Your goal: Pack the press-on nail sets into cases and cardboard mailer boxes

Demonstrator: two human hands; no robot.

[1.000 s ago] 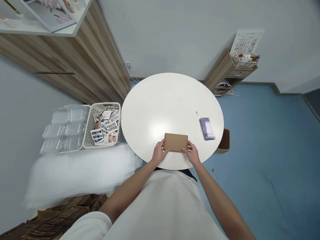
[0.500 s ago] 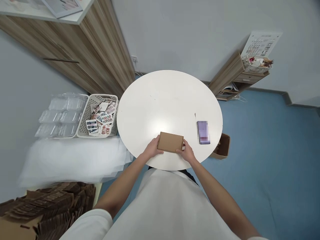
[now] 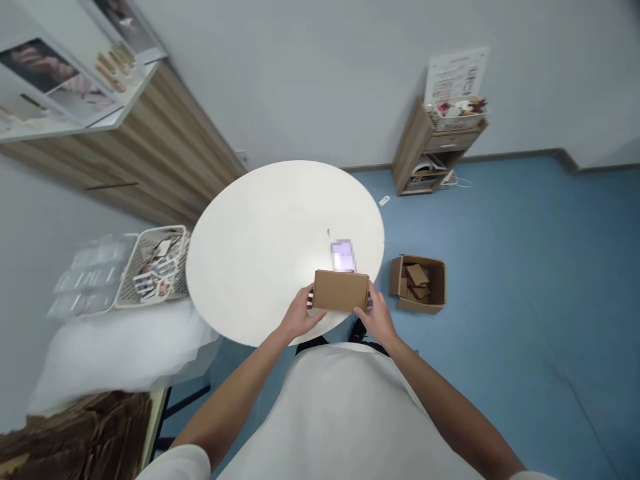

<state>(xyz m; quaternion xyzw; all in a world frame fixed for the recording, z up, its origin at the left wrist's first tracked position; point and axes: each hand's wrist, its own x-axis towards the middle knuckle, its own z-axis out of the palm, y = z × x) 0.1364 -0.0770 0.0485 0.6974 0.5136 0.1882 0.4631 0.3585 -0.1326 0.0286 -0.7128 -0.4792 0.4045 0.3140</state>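
A closed brown cardboard box is held between my two hands near the front right edge of the round white table. My left hand grips its left end, thumb along the near side. At the right end my right hand closes round it the same way. Just beyond the box lies a purple, pixelated item on the table, its near end partly covered by the box.
On the floor to the right stands an open carton with small brown boxes inside. A white basket of printed cards, clear plastic trays, white sheets and stacked flat cardboard are on the left. A small shelf stands by the wall.
My view has swung to the right, so the table sits further left and the floor carton shows fully. Both hands still hold the box, now beside the purple item and seemingly lifted.
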